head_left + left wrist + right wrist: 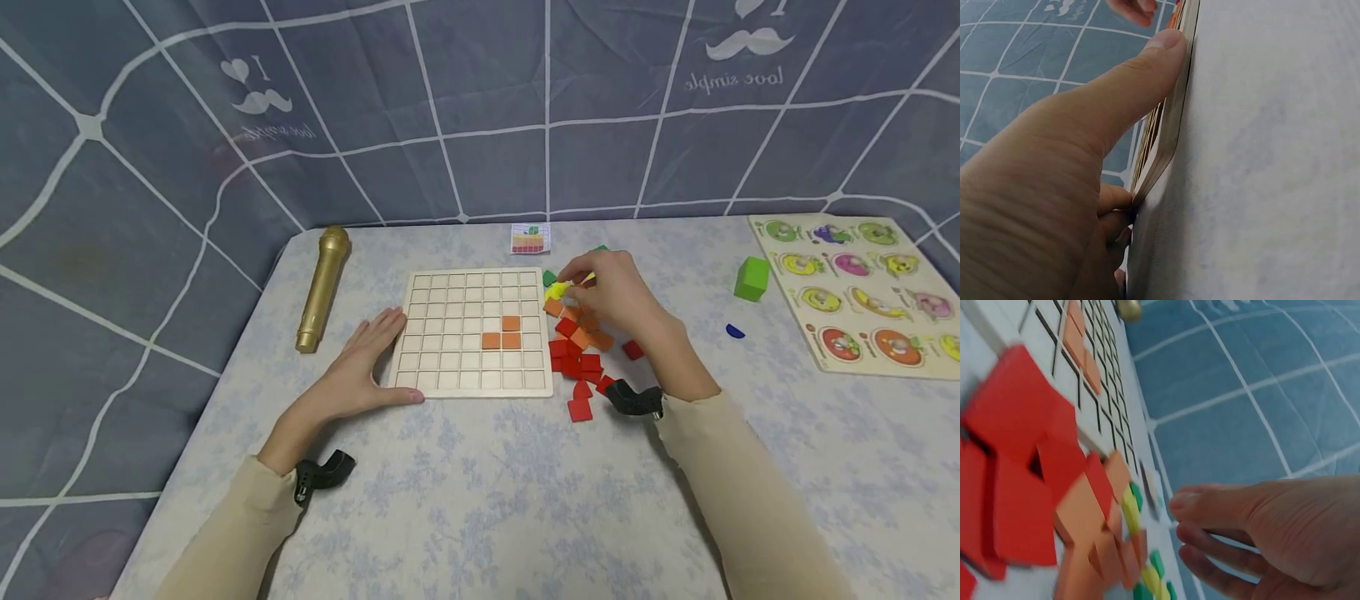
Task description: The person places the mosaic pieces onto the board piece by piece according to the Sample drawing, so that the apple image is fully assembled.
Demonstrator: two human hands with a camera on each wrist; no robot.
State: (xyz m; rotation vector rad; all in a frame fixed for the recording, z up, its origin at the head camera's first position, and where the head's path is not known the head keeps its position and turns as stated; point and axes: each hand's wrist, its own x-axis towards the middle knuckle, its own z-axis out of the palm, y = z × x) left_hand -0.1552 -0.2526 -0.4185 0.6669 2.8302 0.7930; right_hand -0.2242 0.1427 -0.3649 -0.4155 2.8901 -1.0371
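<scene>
A wooden grid board (442, 367) lies on the table, with three orange square tiles (511, 340) in its cells. My left hand (352, 367) rests at the board's near left corner, its fingers along the left edge and the thumb (1147, 69) on the near edge. Beside the board's right edge is a pile of red tiles (572, 367), orange tiles (600, 340), yellow tiles (556, 291) and green tiles (550, 277). Over the pile's far end hovers my right hand (611, 287), thumb and fingers apart near the yellow tiles. In the right wrist view nothing shows between its fingers.
A small picture card (530, 238) lies behind the board. To the left is a gold microphone-shaped tube (322, 292). On the right are a green block (752, 278), a blue half-round piece (735, 331) and a fruit picture board (862, 296). A tiled-pattern curtain (495, 108) hangs behind.
</scene>
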